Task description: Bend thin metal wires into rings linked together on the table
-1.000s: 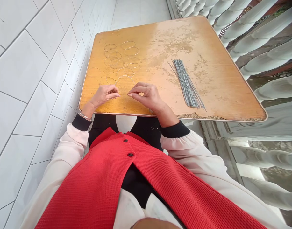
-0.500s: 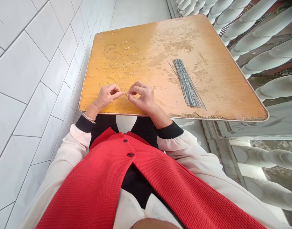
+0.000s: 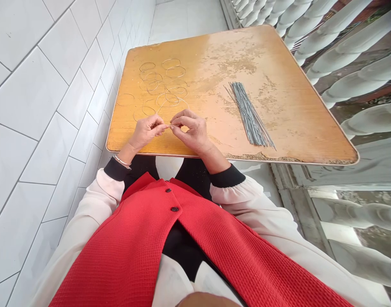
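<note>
Near the front edge of the wooden table (image 3: 211,128), my left hand (image 3: 149,130) pinches one part of a thin wire (image 3: 184,100) between thumb and fingers. Right beside it, my right hand (image 3: 192,130) pinches the same wire, the fingertips of both hands almost touching. The wire curves up beyond the hands in a loop; its pinched ends are mostly hidden by the fingers. Several thin wire rings (image 3: 147,66) lie scattered and overlapping on the left half of the table, just past my hands.
A bundle of straight grey wires (image 3: 251,114) lies on the table's right side, a few strands sticking out. A white tiled wall (image 3: 54,123) runs along the left. White balusters (image 3: 339,55) stand close along the right.
My left hand has shifted slightly to the right, closer to my right hand, still pinching the wire. The whole view has tilted a little, and the rings and bundle lie as before.
</note>
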